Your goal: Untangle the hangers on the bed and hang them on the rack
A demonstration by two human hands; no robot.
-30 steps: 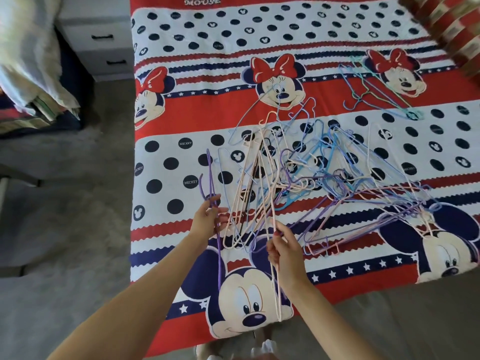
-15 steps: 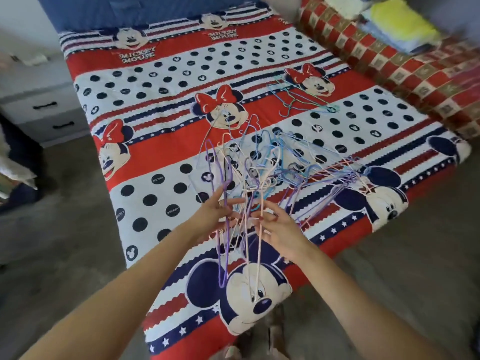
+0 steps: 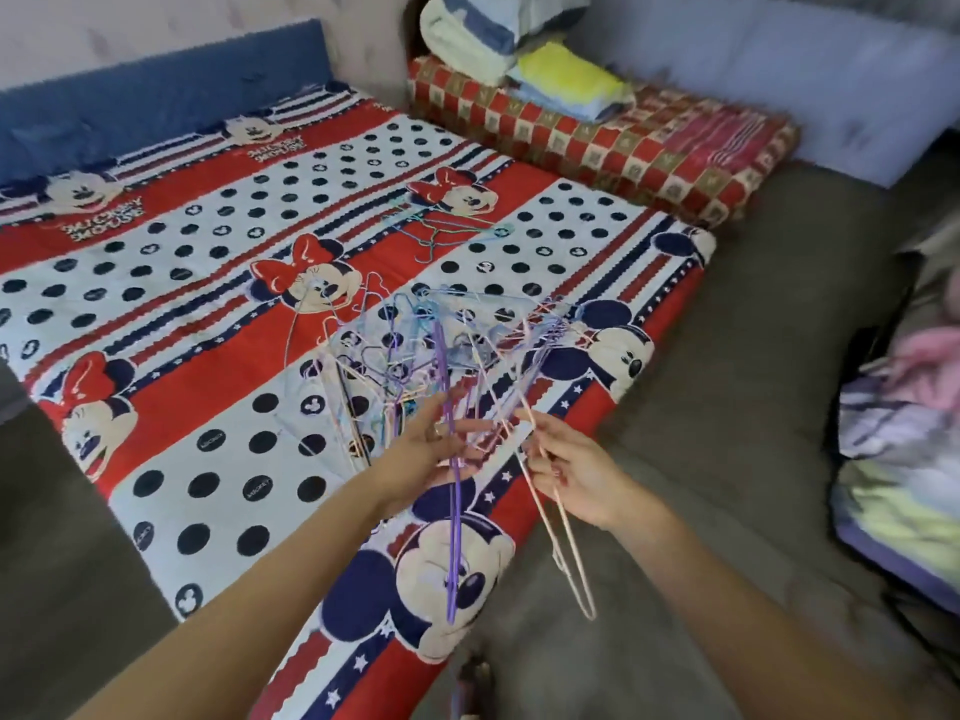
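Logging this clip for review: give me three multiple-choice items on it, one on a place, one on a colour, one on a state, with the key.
1. Where does the small separate hanger bunch lie?
A. on the floor
B. on the bed beyond the big tangle
C. on the folded towels

2. What colour is the hanger in the left hand?
A. purple
B. green
C. black

3. The right hand is:
A. flat on the bed
B. empty
C. gripping a pink hanger

Key: B, it lies further up the cover; A, a purple wire hangs below that hand; C, the fingers pinch the pink wire.

Bare grey carpet floor (image 3: 727, 387) lies right of centre; the tangled pastel wire hangers (image 3: 441, 356) crowd mid-frame above both hands
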